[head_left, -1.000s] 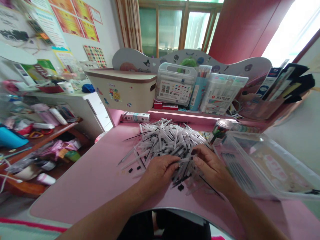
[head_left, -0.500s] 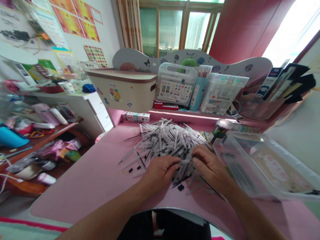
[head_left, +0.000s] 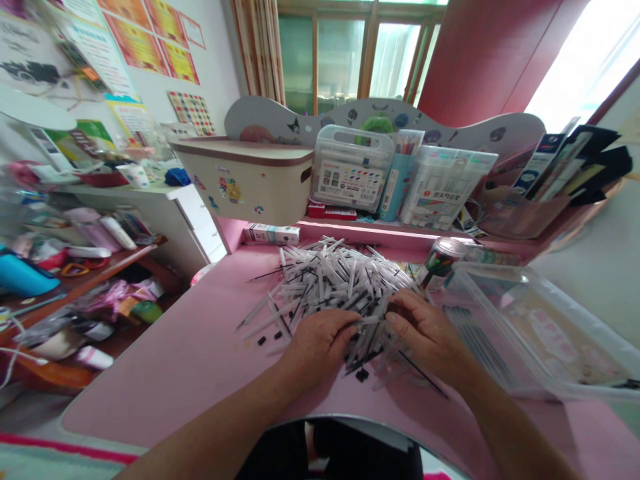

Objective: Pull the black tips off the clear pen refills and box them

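Over the near edge of a heap of pen parts (head_left: 330,273), my two hands meet at a short translucent pen barrel (head_left: 371,321). My left hand (head_left: 320,343) pinches its left end between thumb and forefinger. The other end is at the fingertips of my right hand (head_left: 425,333), closed around it with the curled fingers partly hidden. Below the right palm a thin black refill (head_left: 424,375) slants toward the desk edge; whether that hand touches it I cannot tell. Small black plugs (head_left: 362,376) lie on the desk in front of the heap.
The pink desk (head_left: 165,360) carries a clear plastic box (head_left: 540,393) at right, with grey refills beside its near wall. A can of pens (head_left: 443,260) stands behind my right hand. On the shelf are a beige bin (head_left: 255,180) and marker cases (head_left: 353,170).
My right hand has shifted very slightly to the right. The left hand stays almost in place, and the pen barrel remains between them.
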Available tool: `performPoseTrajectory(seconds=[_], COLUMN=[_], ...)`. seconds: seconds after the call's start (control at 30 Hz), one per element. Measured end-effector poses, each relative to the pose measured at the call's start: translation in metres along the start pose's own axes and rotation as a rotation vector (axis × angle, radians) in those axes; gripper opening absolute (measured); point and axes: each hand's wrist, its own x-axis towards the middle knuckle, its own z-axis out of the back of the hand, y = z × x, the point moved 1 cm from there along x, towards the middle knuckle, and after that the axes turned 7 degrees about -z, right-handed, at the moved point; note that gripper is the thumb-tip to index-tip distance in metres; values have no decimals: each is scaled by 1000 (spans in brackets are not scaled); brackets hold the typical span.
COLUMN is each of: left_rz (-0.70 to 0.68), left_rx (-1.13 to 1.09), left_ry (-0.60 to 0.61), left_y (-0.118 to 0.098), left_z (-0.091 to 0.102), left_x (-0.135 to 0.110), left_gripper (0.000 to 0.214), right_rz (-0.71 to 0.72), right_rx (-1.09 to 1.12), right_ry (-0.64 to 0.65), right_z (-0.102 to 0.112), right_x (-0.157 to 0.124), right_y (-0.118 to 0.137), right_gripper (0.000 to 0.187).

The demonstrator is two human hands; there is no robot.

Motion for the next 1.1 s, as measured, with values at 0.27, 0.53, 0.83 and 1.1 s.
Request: performPoseTrajectory(seconds=[0.27, 0.53, 0.83, 1.1], left_rz=[108, 262, 388, 374], left_rx=[-171, -756, -919, -1063], left_ry=[-99, -243, -232, -267], left_y=[-2, 3, 1, 6], left_z=[6, 5, 4, 1], left_x=[0, 2, 5, 7], left_gripper=[22, 20, 30, 30], right_rz=[-104, -203, -151, -64], right_rx=[-431, -622, -646, -581], right_ry=[424, 396, 326, 272], right_z=[19, 17, 0, -3], right_x=[-19, -38, -53, -55], right_y=[-12, 1, -17, -12], right_gripper=[14, 22, 24, 20])
